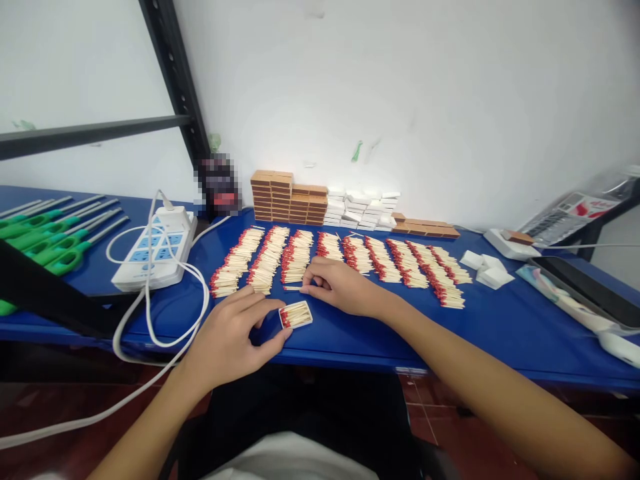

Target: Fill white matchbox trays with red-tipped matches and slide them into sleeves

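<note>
A small white matchbox tray (308, 319) filled with red-headed matches (296, 313) sits near the table's front edge. My left hand (235, 333) grips its left end between thumb and fingers. Just above the tray, my right hand (337, 287) has its fingers closed in a pinch, with a single match (293, 289) at the fingertips. Beyond that hand, rows of loose matches (297, 257) lie side by side across the blue table (360, 337). Part of the middle rows is hidden behind the right hand.
Against the wall stand stacked brown matchboxes (289, 200) and white trays (361, 208). Several white trays (487, 268) lie at the right, near a plastic-wrapped item (570, 300). A power strip (159, 250) with looping white cables (203, 307) and green-handled tools (50, 240) are at the left.
</note>
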`<action>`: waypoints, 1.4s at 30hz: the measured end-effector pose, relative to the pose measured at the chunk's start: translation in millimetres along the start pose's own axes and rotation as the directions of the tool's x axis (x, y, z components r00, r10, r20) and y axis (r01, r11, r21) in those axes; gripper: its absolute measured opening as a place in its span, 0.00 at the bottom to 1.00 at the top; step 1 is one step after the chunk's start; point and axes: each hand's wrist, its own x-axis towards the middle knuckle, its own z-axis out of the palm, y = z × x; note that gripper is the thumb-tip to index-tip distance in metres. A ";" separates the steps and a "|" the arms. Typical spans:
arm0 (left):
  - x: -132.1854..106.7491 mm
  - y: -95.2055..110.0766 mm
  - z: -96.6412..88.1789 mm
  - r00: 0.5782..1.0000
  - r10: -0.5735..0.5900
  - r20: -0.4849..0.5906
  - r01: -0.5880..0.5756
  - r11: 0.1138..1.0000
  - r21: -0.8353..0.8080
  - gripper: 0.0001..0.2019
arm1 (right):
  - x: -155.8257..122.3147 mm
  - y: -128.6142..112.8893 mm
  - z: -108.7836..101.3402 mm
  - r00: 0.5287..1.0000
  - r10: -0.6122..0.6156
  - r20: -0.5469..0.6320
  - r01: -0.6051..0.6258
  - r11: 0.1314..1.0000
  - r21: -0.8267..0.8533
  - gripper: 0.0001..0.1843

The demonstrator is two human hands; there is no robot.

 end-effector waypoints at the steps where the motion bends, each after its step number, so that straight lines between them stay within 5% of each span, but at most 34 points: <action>1: 0.1 0.1 0.0 1.000 0.000 -0.001 0.000 1.000 -0.001 0.08 | -0.3 -1.3 -1.2 1.000 0.001 0.004 -0.001 1.000 0.000 0.07; 42: 0.9 1.3 0.5 1.000 -0.004 0.002 0.004 1.000 0.004 0.08 | -6.8 -13.6 -8.1 0.998 0.016 0.055 -0.016 1.000 -0.003 0.07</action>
